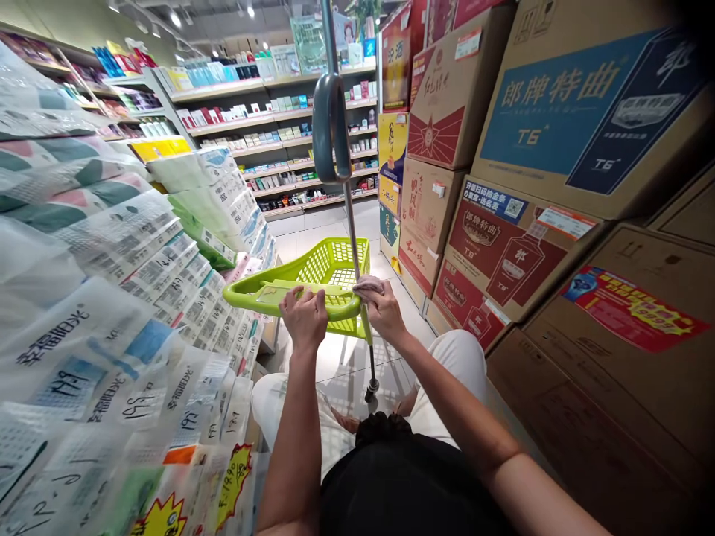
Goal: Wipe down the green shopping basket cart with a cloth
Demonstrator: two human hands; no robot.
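A lime-green plastic shopping basket (pixel 346 257) with lattice walls is in front of me, between my knees and the aisle beyond. My left hand (pixel 304 316) is closed over its broad green rim, the fingers on top. At the rim's right corner my right hand (pixel 383 307) grips a greyish-pink cloth (pixel 369 284), pressed against the rim beside the rod. A metal rod (pixel 351 212) rises past this corner, topped by a grey loop grip (pixel 331 130). Its lower end, with a dark wheel-like piece (pixel 372 387), is near the floor. The basket's underside is mostly hidden.
Stacked plastic-wrapped tissue packs (pixel 139 246) with price labels line the left side. Tall piles of cardboard liquor cartons (pixel 474 246) stand close on the right. Shelves of small boxed goods (pixel 268 141) cross the back, beyond a tiled floor (pixel 313 223).
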